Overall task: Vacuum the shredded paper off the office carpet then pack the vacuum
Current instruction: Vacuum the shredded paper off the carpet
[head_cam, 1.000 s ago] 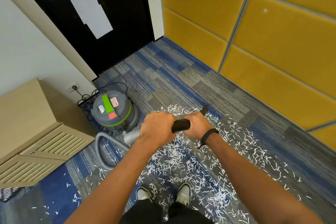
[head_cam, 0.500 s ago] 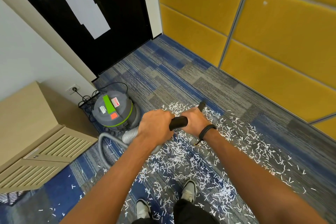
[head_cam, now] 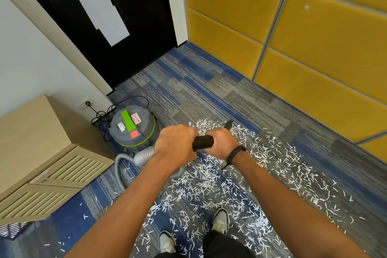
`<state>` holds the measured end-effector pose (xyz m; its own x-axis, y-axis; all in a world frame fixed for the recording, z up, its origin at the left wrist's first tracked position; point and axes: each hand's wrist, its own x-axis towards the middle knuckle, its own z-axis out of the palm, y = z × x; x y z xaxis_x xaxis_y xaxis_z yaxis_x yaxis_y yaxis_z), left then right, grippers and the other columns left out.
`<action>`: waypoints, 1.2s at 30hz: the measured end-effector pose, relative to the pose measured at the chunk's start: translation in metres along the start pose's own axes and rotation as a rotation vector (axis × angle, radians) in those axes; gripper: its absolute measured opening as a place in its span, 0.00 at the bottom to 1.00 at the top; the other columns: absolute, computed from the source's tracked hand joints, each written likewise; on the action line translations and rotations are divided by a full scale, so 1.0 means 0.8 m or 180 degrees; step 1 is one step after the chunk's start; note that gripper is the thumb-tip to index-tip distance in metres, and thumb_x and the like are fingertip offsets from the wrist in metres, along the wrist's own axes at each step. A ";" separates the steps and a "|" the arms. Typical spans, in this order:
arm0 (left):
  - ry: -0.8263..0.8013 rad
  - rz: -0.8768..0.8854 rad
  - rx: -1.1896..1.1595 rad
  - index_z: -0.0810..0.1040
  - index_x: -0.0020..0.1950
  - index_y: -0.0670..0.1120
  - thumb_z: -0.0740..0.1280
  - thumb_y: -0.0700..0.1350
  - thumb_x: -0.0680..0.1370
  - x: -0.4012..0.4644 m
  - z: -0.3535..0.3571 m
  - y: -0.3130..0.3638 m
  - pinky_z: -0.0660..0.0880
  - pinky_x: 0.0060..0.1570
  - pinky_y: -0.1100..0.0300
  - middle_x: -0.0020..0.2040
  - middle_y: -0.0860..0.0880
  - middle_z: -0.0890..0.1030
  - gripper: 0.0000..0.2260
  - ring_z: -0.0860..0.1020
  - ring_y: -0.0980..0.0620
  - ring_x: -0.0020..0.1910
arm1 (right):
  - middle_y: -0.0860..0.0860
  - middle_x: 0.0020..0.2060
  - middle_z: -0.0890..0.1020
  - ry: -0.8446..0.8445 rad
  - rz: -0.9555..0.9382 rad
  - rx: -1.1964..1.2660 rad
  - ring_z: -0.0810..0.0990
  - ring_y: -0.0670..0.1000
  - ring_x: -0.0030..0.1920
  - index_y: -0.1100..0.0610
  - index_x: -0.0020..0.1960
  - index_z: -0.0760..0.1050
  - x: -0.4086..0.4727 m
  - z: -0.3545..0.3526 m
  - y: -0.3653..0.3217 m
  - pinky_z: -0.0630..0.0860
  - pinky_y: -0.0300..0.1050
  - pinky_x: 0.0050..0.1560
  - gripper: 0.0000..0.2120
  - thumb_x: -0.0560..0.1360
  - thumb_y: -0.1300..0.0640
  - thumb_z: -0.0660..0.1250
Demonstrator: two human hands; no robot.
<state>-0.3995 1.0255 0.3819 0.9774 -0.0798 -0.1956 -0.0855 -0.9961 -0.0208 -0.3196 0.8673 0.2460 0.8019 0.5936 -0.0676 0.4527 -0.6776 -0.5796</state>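
Gripping the black plastic vacuum wand [head_cam: 202, 142], both hands [head_cam: 175, 146] stay clamped; sweep slowly toward twelve o'clock through the white shredded paper [head_cam: 211, 182].

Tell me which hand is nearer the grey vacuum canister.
Left. The left hand grips the wand by the hose, just right of the vacuum canister; the right hand holds the black tube farther right.

From where I'm watching, most of the black wand [head_cam: 202, 142] is buried under the left hand [head_cam: 174, 148] and right hand [head_cam: 222, 141]; only its tip pokes out past the knuckles. Labels on the vacuum [head_cam: 134, 130] are too small to read. The hose [head_cam: 121, 168] disappears behind the left forearm. The cabinet [head_cam: 31, 153] is cut off at the left edge, and the shoes [head_cam: 219, 221] are partly hidden.
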 end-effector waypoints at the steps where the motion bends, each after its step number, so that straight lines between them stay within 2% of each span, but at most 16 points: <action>1: 0.0017 -0.0013 0.0008 0.81 0.55 0.56 0.73 0.50 0.72 -0.004 -0.002 -0.006 0.69 0.37 0.56 0.35 0.55 0.73 0.12 0.74 0.49 0.36 | 0.42 0.30 0.73 -0.0003 -0.0026 0.0007 0.71 0.39 0.31 0.47 0.37 0.72 0.002 0.003 -0.007 0.61 0.31 0.33 0.12 0.69 0.57 0.74; 4: 0.0025 -0.0048 0.0063 0.82 0.55 0.56 0.72 0.50 0.72 -0.019 -0.004 -0.022 0.69 0.37 0.56 0.36 0.54 0.74 0.12 0.74 0.49 0.36 | 0.45 0.32 0.76 -0.0018 -0.0129 0.0042 0.74 0.46 0.33 0.50 0.37 0.75 0.008 0.013 -0.027 0.65 0.36 0.33 0.09 0.69 0.57 0.74; 7: 0.0019 -0.0131 0.0109 0.82 0.55 0.55 0.71 0.51 0.73 -0.034 -0.002 -0.041 0.70 0.37 0.56 0.37 0.54 0.75 0.11 0.74 0.48 0.37 | 0.47 0.32 0.79 -0.0016 -0.0187 0.0154 0.76 0.49 0.35 0.50 0.38 0.76 0.013 0.026 -0.048 0.71 0.42 0.36 0.08 0.68 0.57 0.76; 12: -0.0068 -0.0306 0.0095 0.83 0.58 0.57 0.70 0.52 0.73 -0.058 0.001 -0.072 0.76 0.41 0.55 0.43 0.51 0.83 0.14 0.83 0.45 0.43 | 0.49 0.33 0.81 -0.0013 -0.0255 0.0143 0.77 0.51 0.35 0.53 0.38 0.78 0.023 0.047 -0.084 0.69 0.41 0.38 0.05 0.68 0.58 0.75; 16: -0.0104 -0.0455 0.0063 0.82 0.59 0.58 0.71 0.50 0.72 -0.079 0.007 -0.098 0.74 0.39 0.55 0.44 0.50 0.83 0.15 0.83 0.45 0.44 | 0.47 0.32 0.80 -0.0114 -0.0272 0.0156 0.77 0.50 0.34 0.50 0.36 0.75 0.035 0.068 -0.111 0.71 0.43 0.37 0.09 0.68 0.54 0.75; 21: -0.0145 -0.0668 0.0041 0.83 0.58 0.56 0.72 0.51 0.73 -0.101 0.011 -0.129 0.78 0.43 0.53 0.45 0.50 0.84 0.13 0.83 0.45 0.44 | 0.49 0.34 0.82 -0.0331 -0.0426 0.0166 0.79 0.51 0.36 0.53 0.39 0.79 0.051 0.089 -0.143 0.76 0.44 0.39 0.10 0.68 0.47 0.72; 24: -0.0141 -0.0768 0.0060 0.83 0.59 0.56 0.72 0.52 0.73 -0.113 0.016 -0.146 0.78 0.44 0.53 0.45 0.50 0.84 0.15 0.84 0.45 0.45 | 0.50 0.33 0.82 -0.0300 -0.0554 0.0149 0.79 0.52 0.35 0.54 0.38 0.79 0.058 0.103 -0.160 0.75 0.45 0.37 0.12 0.66 0.45 0.70; 29: -0.0065 -0.0924 0.0136 0.82 0.60 0.57 0.73 0.55 0.73 -0.133 0.024 -0.170 0.77 0.43 0.54 0.46 0.51 0.84 0.15 0.84 0.45 0.47 | 0.55 0.34 0.83 -0.0233 -0.0746 0.0025 0.81 0.56 0.36 0.56 0.37 0.79 0.066 0.117 -0.187 0.70 0.42 0.36 0.06 0.67 0.57 0.76; 33: -0.0032 -0.0991 0.0148 0.82 0.60 0.58 0.73 0.55 0.73 -0.148 0.026 -0.184 0.76 0.42 0.54 0.46 0.51 0.84 0.15 0.84 0.45 0.46 | 0.54 0.32 0.83 -0.0139 -0.0845 0.0087 0.81 0.56 0.35 0.54 0.36 0.79 0.069 0.128 -0.207 0.69 0.42 0.35 0.06 0.66 0.58 0.76; 36: -0.0042 -0.1019 0.0168 0.82 0.60 0.57 0.72 0.54 0.73 -0.155 0.024 -0.193 0.76 0.43 0.53 0.46 0.50 0.84 0.16 0.84 0.44 0.47 | 0.54 0.32 0.82 -0.0114 -0.0959 0.0070 0.81 0.57 0.35 0.54 0.36 0.78 0.072 0.136 -0.219 0.63 0.40 0.36 0.07 0.66 0.58 0.76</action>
<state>-0.5114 1.1899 0.3902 0.9537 0.2382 -0.1836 0.2158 -0.9672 -0.1341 -0.3949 1.0672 0.2551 0.6184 0.7816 0.0815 0.6592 -0.4595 -0.5952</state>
